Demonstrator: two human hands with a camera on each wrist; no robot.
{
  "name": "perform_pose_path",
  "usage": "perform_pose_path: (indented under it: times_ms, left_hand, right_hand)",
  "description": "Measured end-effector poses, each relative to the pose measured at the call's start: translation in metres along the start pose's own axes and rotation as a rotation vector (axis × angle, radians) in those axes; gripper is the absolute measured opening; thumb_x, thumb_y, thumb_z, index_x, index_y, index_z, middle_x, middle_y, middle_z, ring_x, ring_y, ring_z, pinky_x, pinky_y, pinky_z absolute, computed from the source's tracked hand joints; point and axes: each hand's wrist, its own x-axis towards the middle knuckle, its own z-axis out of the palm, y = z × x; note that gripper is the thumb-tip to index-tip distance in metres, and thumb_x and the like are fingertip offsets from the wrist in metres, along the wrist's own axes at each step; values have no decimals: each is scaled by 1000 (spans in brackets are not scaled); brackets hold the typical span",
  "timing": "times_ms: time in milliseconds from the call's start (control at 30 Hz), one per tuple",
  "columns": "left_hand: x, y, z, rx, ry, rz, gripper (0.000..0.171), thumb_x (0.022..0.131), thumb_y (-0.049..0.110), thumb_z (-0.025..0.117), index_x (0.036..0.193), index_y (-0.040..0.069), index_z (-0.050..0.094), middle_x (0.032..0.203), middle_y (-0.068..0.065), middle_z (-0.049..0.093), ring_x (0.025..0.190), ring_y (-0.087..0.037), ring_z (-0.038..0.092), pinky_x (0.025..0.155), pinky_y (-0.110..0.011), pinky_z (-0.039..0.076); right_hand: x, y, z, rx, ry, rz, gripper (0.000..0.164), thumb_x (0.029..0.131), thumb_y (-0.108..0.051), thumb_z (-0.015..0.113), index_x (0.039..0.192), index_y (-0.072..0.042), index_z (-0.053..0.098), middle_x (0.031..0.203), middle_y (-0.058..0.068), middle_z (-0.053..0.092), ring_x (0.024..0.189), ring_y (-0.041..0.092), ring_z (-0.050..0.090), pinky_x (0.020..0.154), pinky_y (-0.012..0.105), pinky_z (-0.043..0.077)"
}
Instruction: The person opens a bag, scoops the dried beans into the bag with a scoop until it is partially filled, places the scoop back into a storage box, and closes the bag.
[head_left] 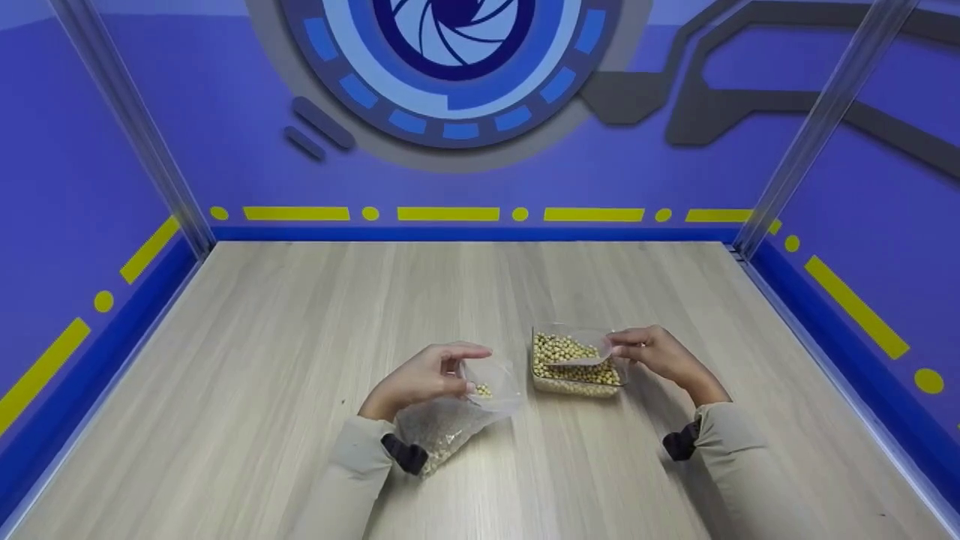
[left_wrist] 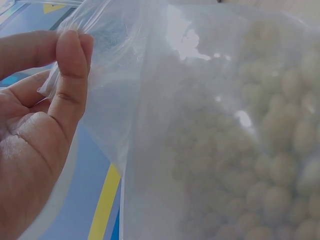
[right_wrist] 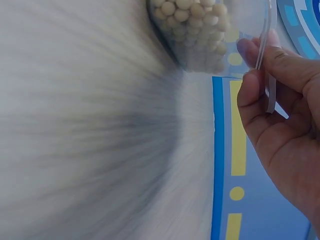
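My left hand [head_left: 420, 379] pinches the mouth of a clear plastic bag [head_left: 491, 409] between thumb and fingers. Soybeans fill the bag's lower part, and they show large through the plastic [left_wrist: 200, 150] in the left wrist view. To the right stands a clear square container [head_left: 577, 389], holding many pale yellow soybeans [head_left: 562, 346]. Thumb and fingers of my right hand [head_left: 664, 360] grip a translucent scoop [head_left: 600, 354] at the container's right side. The scoop's front lies over the beans inside. Its thin handle [right_wrist: 271, 95] runs between my fingers in the right wrist view.
Both things are on a light wood-grain table [head_left: 360, 300]. Blue printed panels [head_left: 450, 187] enclose its back and sides, with metal posts [head_left: 817, 127] at the rear corners. A black wrist strap [head_left: 405, 454] sits on my left sleeve, over the bag's edge.
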Motion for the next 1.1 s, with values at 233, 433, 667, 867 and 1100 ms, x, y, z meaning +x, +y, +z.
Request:
perform_pose_path:
  times_ms: [233, 433, 667, 867, 1100]
  left_hand:
    - [1, -1, 0, -12, -1, -8, 57, 81, -7, 61, 137, 0, 52, 123, -28, 53, 72, -4, 53, 62, -16, 46]
    - [2, -3, 0, -16, -9, -2, 57, 81, -6, 61, 137, 0, 51, 124, -30, 52, 72, -4, 52, 62, -16, 46]
    - [2, -2, 0, -8, -2, -12, 56, 81, -6, 62, 136, 0, 52, 112, -29, 54, 70, -5, 51, 61, -16, 46]
    - [1, -1, 0, -20, -6, -7, 56, 82, -6, 62, 136, -2, 51, 95, -26, 56, 69, -6, 53, 61, -17, 48]
    - [0, -2, 0, -25, 0, 4, 56, 82, -4, 64, 136, -1, 52, 108, -23, 55, 71, -4, 52, 62, -16, 46]
  right_hand:
    - [-1, 1, 1, 12, 0, 29, 38, 95, -16, 59, 126, 4, 60, 131, 30, 55, 93, 31, 62, 76, 41, 51]
    - [-1, 2, 1, 14, 5, 23, 37, 95, -16, 59, 126, 3, 61, 130, 29, 56, 91, 31, 62, 74, 38, 51]
    - [-2, 1, 0, 41, 9, 32, 36, 95, -17, 59, 126, 2, 62, 130, 28, 56, 92, 24, 63, 75, 36, 51]
    - [-2, 0, 0, 68, 13, 57, 38, 95, -18, 59, 127, 2, 61, 131, 28, 56, 83, 18, 61, 68, 31, 48]
    - [-1, -3, -4, 69, 9, 60, 39, 95, -18, 59, 128, 3, 59, 134, 27, 54, 97, 16, 61, 76, 32, 50]
